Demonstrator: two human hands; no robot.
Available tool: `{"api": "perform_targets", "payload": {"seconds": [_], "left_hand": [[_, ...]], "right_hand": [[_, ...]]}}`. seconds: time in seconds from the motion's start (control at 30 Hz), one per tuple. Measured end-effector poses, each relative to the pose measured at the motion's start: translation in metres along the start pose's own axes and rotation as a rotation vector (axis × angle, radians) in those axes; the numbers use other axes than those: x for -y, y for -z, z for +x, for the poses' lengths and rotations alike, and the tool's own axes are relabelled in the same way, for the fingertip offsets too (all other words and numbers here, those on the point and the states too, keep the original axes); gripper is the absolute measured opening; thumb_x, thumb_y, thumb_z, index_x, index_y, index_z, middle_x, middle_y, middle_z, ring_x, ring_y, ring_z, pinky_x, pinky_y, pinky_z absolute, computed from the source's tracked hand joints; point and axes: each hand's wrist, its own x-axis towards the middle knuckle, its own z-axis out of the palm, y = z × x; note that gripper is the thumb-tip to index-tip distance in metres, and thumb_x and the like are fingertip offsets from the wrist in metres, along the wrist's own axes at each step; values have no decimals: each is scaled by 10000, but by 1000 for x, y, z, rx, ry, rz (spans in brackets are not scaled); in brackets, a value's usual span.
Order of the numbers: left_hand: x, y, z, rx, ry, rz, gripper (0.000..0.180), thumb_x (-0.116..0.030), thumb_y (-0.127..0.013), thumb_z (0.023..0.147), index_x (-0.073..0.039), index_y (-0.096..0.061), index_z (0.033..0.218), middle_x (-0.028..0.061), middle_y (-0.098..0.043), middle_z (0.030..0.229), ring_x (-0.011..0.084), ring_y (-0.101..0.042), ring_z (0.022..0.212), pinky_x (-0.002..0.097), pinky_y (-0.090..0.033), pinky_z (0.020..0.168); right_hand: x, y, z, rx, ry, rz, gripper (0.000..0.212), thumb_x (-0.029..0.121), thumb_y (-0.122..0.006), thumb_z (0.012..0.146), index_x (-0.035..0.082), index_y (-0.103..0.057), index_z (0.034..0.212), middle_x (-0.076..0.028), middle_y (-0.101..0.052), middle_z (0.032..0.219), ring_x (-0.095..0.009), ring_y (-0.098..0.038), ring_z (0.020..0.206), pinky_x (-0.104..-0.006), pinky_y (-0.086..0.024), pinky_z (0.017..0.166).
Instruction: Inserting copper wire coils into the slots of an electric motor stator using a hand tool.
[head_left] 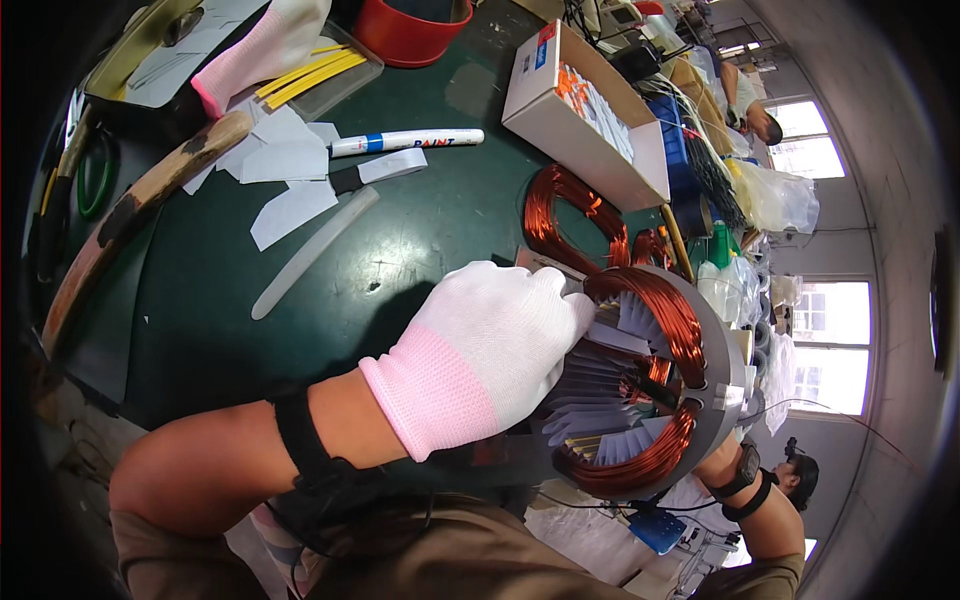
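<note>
A motor stator (722, 350) with a grey ring stands tilted at the right of the table. Copper coils (684, 335) bulge from it, and white insulation papers (590, 405) fan out of its slots. My left hand (505, 340), in a white knit glove with a pink cuff, is at the stator's left side. Its fingers are curled closed; what they grip, if anything, is hidden. Behind the stator's right lower rim is my right hand (716, 464); only the part near the wrist shows, and the ring covers its fingers.
Loose copper wire coils (545, 215) lie beyond the stator, beside a white carton (590, 125) of white and orange pieces. Farther left are a paint marker (410, 141), paper pieces (285, 150), a pale strip (315, 250), yellow strips (315, 75), a glove (265, 50) and a curved wooden stick (130, 205).
</note>
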Motion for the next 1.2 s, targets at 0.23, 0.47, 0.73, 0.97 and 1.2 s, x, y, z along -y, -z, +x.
{"api": "perform_targets", "payload": {"seconds": [0.23, 0.47, 0.73, 0.97, 1.2], "left_hand": [[1, -1, 0, -48, -10, -26, 152, -94, -693, 806, -69, -629, 941, 136, -596, 861, 357, -652, 804, 483, -524, 691], [2, -2, -1, -18, 43, -62, 160, -93, -695, 804, -60, -621, 943, 145, -597, 865, 371, -650, 811, 493, -527, 703], [1, 0, -3, 9, 100, -73, 161, -102, -709, 798, -65, -648, 943, 146, -591, 865, 378, -642, 798, 493, -522, 701], [-6, 5, 2, 6, 82, -81, 180, -115, -729, 795, -62, -658, 952, 152, -587, 863, 388, -634, 797, 492, -517, 701], [3, 1, 0, 7, 54, -98, 185, -109, -720, 818, -53, -648, 978, 166, -608, 870, 402, -640, 832, 495, -517, 723]], "right_hand": [[-1, 2, -11, 34, -28, 24, 294, 147, -692, 823, 54, -711, 1101, -143, -718, 1141, -339, -712, 957, -443, -569, 775], [-2, 2, -8, 69, -48, 53, 277, 148, -687, 830, 44, -705, 1086, -149, -715, 1123, -341, -709, 946, -445, -567, 767], [-5, 5, -11, 119, -87, 87, 260, 149, -681, 837, 33, -698, 1069, -157, -711, 1103, -343, -706, 933, -447, -565, 757], [-14, 5, -84, 237, -251, -136, 181, 123, -619, 887, -14, -631, 1005, -173, -659, 957, -354, -672, 834, -452, -540, 698], [10, 16, -72, 253, -404, -247, 76, 53, -567, 924, 8, -545, 981, -158, -620, 860, -340, -652, 769, -462, -506, 633]]}}
